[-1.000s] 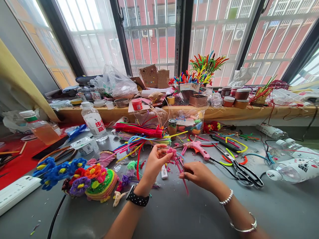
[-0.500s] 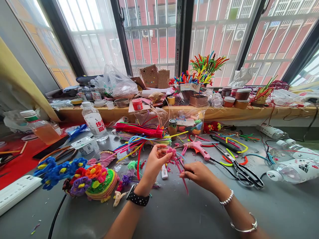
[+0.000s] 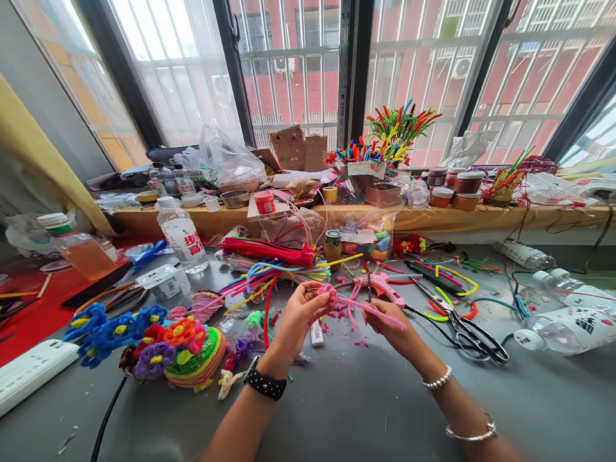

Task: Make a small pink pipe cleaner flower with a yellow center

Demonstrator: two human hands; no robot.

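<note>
A small pink pipe-cleaner flower (image 3: 329, 294) is pinched between the thumb and fingers of my left hand (image 3: 299, 316). Its long pink stems (image 3: 353, 304) stretch rightward and pass over the fingers of my right hand (image 3: 391, 328). My right hand is closed round small scissors (image 3: 369, 286), whose dark blades point up; the handles are mostly hidden by the fingers. Behind the hands lies a pink glue gun (image 3: 385, 287). Pink fluff scraps (image 3: 342, 314) and a small white box (image 3: 316, 333) are on the table under the flower.
Pipe-cleaner flowers (image 3: 122, 330) stand at the left beside a white power strip (image 3: 36, 372). A bundle of red pipe cleaners (image 3: 269, 250) lies behind my hands. Large black-handled scissors (image 3: 474, 337) and plastic bottles (image 3: 568, 330) lie at the right. One bottle (image 3: 180, 234) stands upright.
My right hand has turned, so the scissors now point upward rather than toward the stems. The pink stems have swung from hanging downward to stretching right across my right hand.
</note>
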